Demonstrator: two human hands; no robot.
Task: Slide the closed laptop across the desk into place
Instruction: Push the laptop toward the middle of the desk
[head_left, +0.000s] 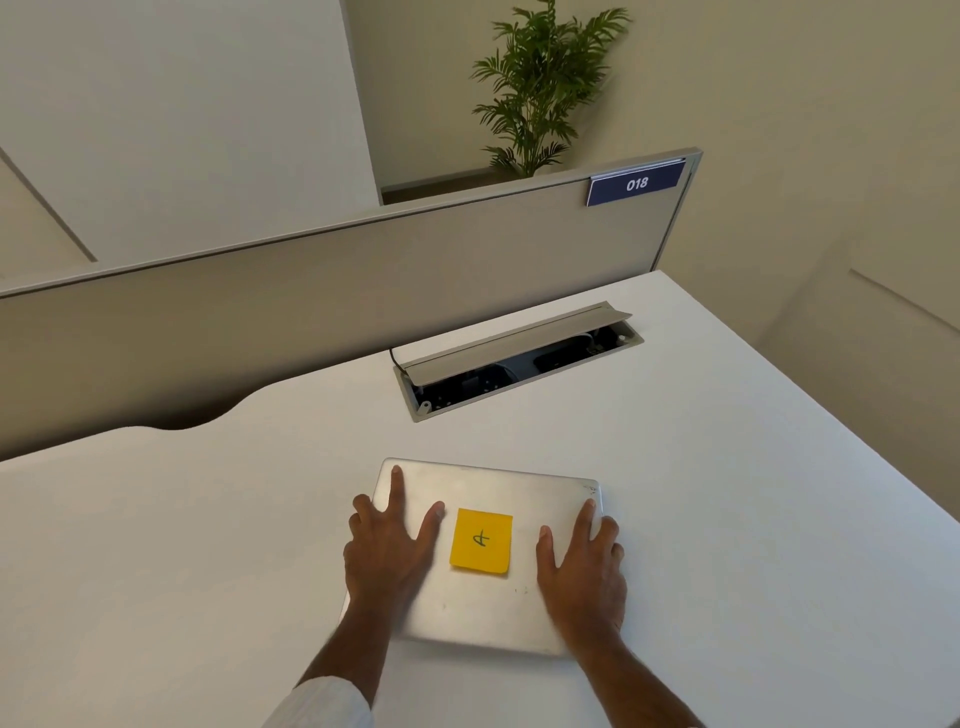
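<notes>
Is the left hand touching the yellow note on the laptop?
Apart. In the head view, bare silver lid shows between the left hand and the yellow note on the laptop.

Both forearms enter from the lower edge of the frame. Left hand (390, 553) lies flat, palm down, fingers spread, index finger extended toward the upper frame. Right hand (584, 569) also flat, palm down, fingers splayed. White sleeve (322, 706) covers left forearm at bottom centre.
</notes>
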